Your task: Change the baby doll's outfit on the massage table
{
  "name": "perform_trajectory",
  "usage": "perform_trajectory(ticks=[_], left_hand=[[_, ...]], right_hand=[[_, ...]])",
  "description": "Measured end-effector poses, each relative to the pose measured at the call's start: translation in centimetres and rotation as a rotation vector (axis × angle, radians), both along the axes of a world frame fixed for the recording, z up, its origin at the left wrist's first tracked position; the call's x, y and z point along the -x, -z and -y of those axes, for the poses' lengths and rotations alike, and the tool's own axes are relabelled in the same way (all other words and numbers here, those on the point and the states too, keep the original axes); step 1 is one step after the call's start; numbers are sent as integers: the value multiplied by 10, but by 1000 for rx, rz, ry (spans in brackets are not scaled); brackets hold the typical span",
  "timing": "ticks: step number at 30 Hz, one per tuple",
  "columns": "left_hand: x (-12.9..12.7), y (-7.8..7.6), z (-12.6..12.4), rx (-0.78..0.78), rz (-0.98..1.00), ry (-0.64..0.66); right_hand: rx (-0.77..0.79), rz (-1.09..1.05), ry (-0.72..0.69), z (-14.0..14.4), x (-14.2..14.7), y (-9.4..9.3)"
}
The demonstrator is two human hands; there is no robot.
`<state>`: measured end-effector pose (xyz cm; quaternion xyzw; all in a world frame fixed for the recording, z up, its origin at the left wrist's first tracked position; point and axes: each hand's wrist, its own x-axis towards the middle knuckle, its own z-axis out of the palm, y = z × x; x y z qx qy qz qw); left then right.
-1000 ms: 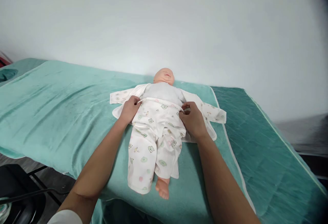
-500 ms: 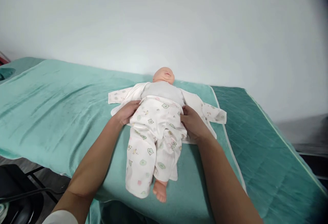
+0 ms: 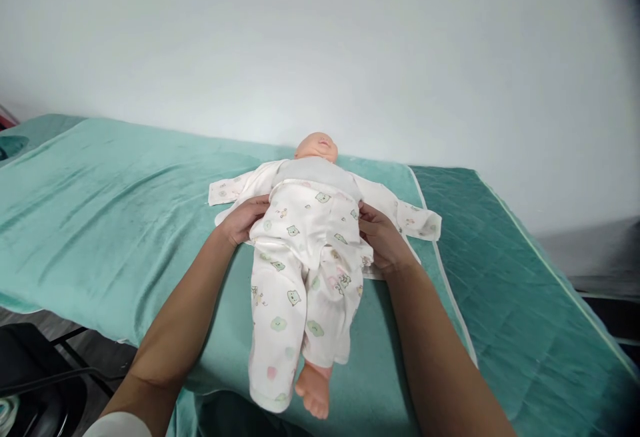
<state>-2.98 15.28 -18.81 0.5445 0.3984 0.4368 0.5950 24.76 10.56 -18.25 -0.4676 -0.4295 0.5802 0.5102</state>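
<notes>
One left hand [image 3: 245, 220] and one right hand [image 3: 385, 241] of ours touch the trousers [image 3: 295, 230] at either side of the doll's [image 3: 320, 171] waist.

Our left fingers lie nearly straight and close together, our right fingers bend inward; both sets of tips are hidden at the cloth, so we cannot tell whether either hand is clamped on it. We see green animal faces printed on the trousers, some marks too small to make out. One foot [image 3: 315, 389] shows below a trouser leg; the other is covered. Around the doll, a white jacket [image 3: 423, 223] spreads its sleeves over a pale green blanket [image 3: 125, 223]. At lower left, the frame cuts off a black object [image 3: 40, 370].
</notes>
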Motion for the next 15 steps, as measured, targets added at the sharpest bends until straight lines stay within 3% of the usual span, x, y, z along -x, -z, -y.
perform_trajectory(ticks=[3,5,12,15], left_hand=[[2,-3,2,184,53,110],[2,-4,3,192,50,79],[-3,-8,9,-132,-291,-10],[-6,-4,8,-211,-375,-109]], right_hand=[[-16,-11,7,-2,-2,5],[-41,-11,26,-3,-2,11],[-274,412,288,-3,3,22],[-319,486,344,-5,3,23]])
